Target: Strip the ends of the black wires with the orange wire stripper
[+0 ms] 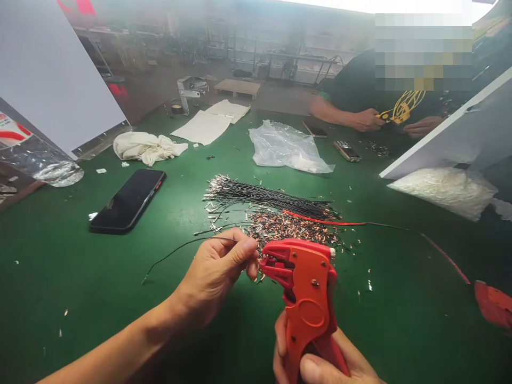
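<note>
My left hand (218,266) pinches a thin black wire (176,248) between thumb and fingers. One wire end trails out to the left, and the other lies by the jaws of a red wire stripper (306,298). My right hand (316,357) is wrapped round the stripper's handles; whether the jaws touch the wire I cannot tell. Just beyond both hands lies a bundle of black wires (272,197) with metal terminals at the left end. Short copper and black clippings (292,228) are heaped in front of it, with a red strip (316,220) lying across.
A black phone (128,200) lies on the green table (52,266) at left, near a white cloth (146,148). A clear plastic bag (288,146) is behind the wires. Across the table, a person's hand (366,120) holds a yellow tool (396,113). A bag of white pieces (448,186) sits right.
</note>
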The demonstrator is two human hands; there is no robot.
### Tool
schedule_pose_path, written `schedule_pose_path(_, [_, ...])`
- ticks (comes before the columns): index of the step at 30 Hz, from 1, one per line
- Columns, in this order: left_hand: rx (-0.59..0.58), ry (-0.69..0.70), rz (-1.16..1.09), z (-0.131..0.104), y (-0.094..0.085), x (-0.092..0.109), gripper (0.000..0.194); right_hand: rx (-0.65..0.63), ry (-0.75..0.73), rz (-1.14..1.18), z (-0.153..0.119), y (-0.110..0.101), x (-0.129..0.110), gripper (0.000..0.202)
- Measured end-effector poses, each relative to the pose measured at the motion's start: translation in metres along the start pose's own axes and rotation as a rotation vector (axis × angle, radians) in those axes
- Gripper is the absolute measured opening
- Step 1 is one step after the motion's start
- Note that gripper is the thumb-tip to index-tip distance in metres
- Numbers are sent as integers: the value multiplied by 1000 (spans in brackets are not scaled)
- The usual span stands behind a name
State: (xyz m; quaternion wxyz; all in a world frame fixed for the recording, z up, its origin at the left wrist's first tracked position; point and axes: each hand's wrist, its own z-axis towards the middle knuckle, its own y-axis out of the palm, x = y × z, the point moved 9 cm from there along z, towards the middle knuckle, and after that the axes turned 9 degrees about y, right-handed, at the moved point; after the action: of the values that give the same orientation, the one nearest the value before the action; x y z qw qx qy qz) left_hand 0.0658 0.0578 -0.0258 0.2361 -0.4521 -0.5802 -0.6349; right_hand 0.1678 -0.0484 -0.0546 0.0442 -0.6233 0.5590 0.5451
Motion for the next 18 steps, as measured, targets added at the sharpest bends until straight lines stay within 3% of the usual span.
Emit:
schedule_pose_path(7, [-22,31,150,-2,-2,2,28,0,-17,-56,2,-3,-2,44])
schedule_pose_path(18, [-119,-7,147,-2,0,1,27,-16,-103,-44,0,0,-7,37])
